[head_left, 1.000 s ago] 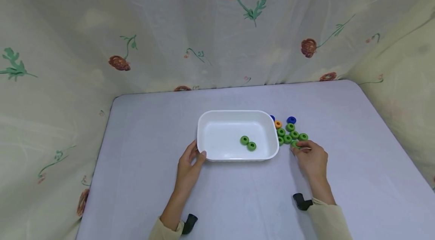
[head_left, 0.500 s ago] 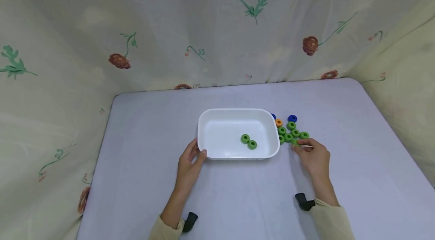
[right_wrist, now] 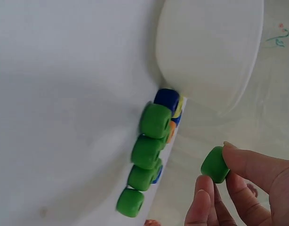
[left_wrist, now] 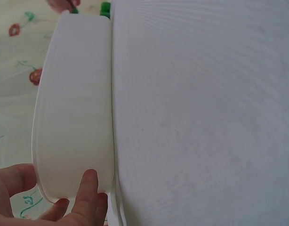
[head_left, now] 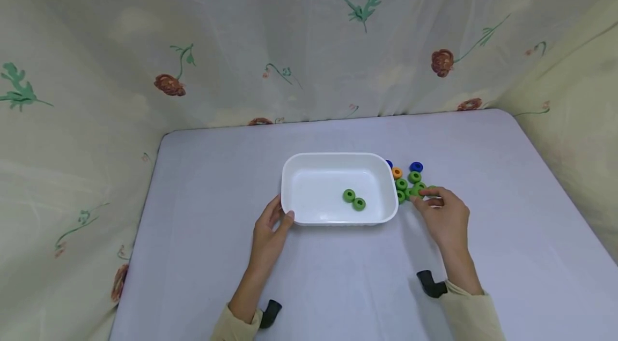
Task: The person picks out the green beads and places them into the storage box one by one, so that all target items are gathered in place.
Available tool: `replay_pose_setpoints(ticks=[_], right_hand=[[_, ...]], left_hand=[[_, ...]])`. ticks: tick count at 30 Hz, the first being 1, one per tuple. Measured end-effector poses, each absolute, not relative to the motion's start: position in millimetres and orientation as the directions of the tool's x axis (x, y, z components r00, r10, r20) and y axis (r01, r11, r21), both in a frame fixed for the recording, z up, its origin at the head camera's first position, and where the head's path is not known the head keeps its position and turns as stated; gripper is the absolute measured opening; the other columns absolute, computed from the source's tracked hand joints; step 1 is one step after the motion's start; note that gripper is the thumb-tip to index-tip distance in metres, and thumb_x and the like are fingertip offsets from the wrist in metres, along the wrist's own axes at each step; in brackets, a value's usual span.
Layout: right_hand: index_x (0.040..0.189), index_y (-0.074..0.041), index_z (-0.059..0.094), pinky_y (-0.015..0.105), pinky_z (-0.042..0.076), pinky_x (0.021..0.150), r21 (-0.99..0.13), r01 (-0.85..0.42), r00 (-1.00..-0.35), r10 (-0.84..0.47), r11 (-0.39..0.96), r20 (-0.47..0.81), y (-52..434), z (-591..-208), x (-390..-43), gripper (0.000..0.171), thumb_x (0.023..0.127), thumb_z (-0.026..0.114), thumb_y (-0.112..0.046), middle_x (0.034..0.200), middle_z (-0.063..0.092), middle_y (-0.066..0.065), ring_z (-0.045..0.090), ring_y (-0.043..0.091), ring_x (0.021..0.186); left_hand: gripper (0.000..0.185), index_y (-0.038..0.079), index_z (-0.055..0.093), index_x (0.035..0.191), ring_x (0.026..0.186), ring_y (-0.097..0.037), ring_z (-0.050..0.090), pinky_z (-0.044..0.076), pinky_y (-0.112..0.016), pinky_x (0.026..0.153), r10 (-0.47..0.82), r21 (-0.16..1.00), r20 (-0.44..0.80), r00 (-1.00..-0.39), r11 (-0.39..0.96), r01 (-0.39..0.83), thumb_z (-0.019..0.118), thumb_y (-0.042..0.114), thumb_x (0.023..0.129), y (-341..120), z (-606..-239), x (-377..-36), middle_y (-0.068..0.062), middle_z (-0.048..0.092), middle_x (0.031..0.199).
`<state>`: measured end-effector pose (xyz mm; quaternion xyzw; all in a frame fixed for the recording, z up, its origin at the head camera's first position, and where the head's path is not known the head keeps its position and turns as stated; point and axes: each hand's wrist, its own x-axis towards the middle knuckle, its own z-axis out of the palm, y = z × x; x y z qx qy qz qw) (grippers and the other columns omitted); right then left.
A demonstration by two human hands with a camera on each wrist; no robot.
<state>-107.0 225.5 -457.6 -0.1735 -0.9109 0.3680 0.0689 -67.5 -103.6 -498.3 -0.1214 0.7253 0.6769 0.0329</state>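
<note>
A white plastic tray (head_left: 314,186) stands mid-table with two green beads (head_left: 349,195) inside it. At its near left corner, my left hand (head_left: 267,242) holds it, thumb over the rim and fingers (left_wrist: 88,193) along the outer wall. My right hand (head_left: 445,220) pinches a green bead (right_wrist: 215,165) between thumb and fingertips, raised above the tabletop. Under and beyond that hand, right of the tray, lies a cluster of green beads (right_wrist: 156,120), partly covered in the head view. An orange bead (head_left: 397,172) and a blue bead (head_left: 416,167) lie at its far side.
Another blue bead (right_wrist: 166,101) and a sliver of a yellow bead (right_wrist: 180,102) show by the tray's wall in the right wrist view. A pale cloth covers the table (head_left: 338,276). Flower-patterned fabric (head_left: 232,35) hangs behind and at both sides.
My right hand has lifted a green bead off the table from the near side of the cluster. My left hand stays on the tray corner, and the tray keeps its place.
</note>
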Motion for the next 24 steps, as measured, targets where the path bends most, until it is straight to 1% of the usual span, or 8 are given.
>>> replay_pose_setpoints(ticks=[3, 6, 9, 11, 13, 18, 21, 24], right_hand=[[0.114, -0.005, 0.071, 0.013, 0.046, 0.063, -0.706, 0.265, -0.932, 0.362, 0.657, -0.013, 220.7, -451.3, -107.1, 0.030, 0.091, 0.074, -0.024, 0.116, 0.070, 0.018, 0.066, 0.028, 0.098], [0.114, -0.005, 0.071, 0.010, 0.045, 0.065, -0.714, 0.260, -0.933, 0.359, 0.650, -0.013, 214.4, -446.1, -106.7, 0.030, 0.091, 0.074, -0.024, 0.117, 0.070, 0.017, 0.066, 0.028, 0.100], [0.112, -0.004, 0.071, 0.007, 0.043, 0.068, -0.717, 0.229, -0.938, 0.346, 0.659, 0.018, 207.5, -441.8, -107.2, 0.028, 0.090, 0.075, -0.021, 0.118, 0.070, 0.016, 0.067, 0.029, 0.101], [0.110, -0.004, 0.072, 0.007, 0.044, 0.069, -0.719, 0.208, -0.941, 0.337, 0.664, 0.038, 202.9, -440.4, -107.1, 0.027, 0.089, 0.076, -0.020, 0.117, 0.071, 0.016, 0.068, 0.028, 0.100], [0.109, -0.004, 0.072, 0.011, 0.046, 0.071, -0.717, 0.193, -0.946, 0.322, 0.670, 0.047, 198.0, -439.4, -106.8, 0.026, 0.089, 0.076, -0.019, 0.117, 0.071, 0.015, 0.069, 0.028, 0.099], [0.109, -0.005, 0.072, 0.024, 0.050, 0.078, -0.710, 0.182, -0.956, 0.291, 0.680, 0.034, 186.2, -440.2, -105.9, 0.024, 0.089, 0.076, -0.019, 0.116, 0.070, 0.015, 0.068, 0.029, 0.100], [0.109, -0.005, 0.072, 0.027, 0.051, 0.079, -0.700, 0.173, -0.965, 0.261, 0.693, 0.020, 179.0, -443.3, -105.4, 0.024, 0.089, 0.076, -0.019, 0.111, 0.071, 0.014, 0.068, 0.029, 0.099], [0.107, -0.005, 0.072, 0.027, 0.051, 0.077, -0.693, 0.142, -0.976, 0.216, 0.707, 0.020, 172.0, -446.9, -105.1, 0.023, 0.088, 0.077, -0.017, 0.107, 0.071, 0.014, 0.068, 0.029, 0.097]], left_hand=[[0.057, 0.013, 0.042, 0.152, 0.144, -0.028, 0.046, 0.048, -0.045, 0.114, -0.129, 0.975, -0.209, -0.969, 0.054, -0.217, 0.062, 0.021, 0.099, -103.9, -498.1, -67.5, -0.010, 0.048, 0.154], [0.057, 0.012, 0.042, 0.152, 0.144, -0.028, 0.045, 0.048, -0.045, 0.114, -0.130, 0.975, -0.206, -0.970, 0.054, -0.215, 0.062, 0.020, 0.099, -104.0, -498.2, -67.3, -0.011, 0.048, 0.154], [0.058, 0.011, 0.041, 0.152, 0.145, -0.029, 0.045, 0.048, -0.044, 0.114, -0.134, 0.977, -0.192, -0.972, 0.061, -0.202, 0.063, 0.022, 0.099, -103.5, -498.4, -68.5, -0.012, 0.048, 0.154], [0.059, 0.010, 0.041, 0.152, 0.145, -0.030, 0.044, 0.048, -0.044, 0.114, -0.132, 0.980, -0.179, -0.975, 0.067, -0.189, 0.063, 0.022, 0.099, -103.4, -498.9, -68.5, -0.013, 0.047, 0.155], [0.059, 0.010, 0.041, 0.153, 0.146, -0.031, 0.044, 0.048, -0.043, 0.114, -0.132, 0.981, -0.172, -0.976, 0.071, -0.182, 0.063, 0.023, 0.099, -103.3, -499.3, -68.6, -0.013, 0.046, 0.155], [0.059, 0.011, 0.041, 0.153, 0.146, -0.030, 0.043, 0.048, -0.044, 0.114, -0.133, 0.980, -0.175, -0.976, 0.067, -0.185, 0.063, 0.023, 0.099, -103.5, -498.9, -67.9, -0.012, 0.046, 0.156], [0.059, 0.012, 0.041, 0.152, 0.146, -0.030, 0.044, 0.047, -0.045, 0.114, -0.134, 0.980, -0.178, -0.975, 0.066, -0.188, 0.063, 0.023, 0.099, -103.4, -498.1, -67.4, -0.012, 0.046, 0.156], [0.059, 0.012, 0.041, 0.153, 0.146, -0.029, 0.044, 0.047, -0.045, 0.114, -0.137, 0.980, -0.180, -0.974, 0.064, -0.190, 0.063, 0.022, 0.099, -103.2, -497.3, -66.9, -0.011, 0.047, 0.155]])
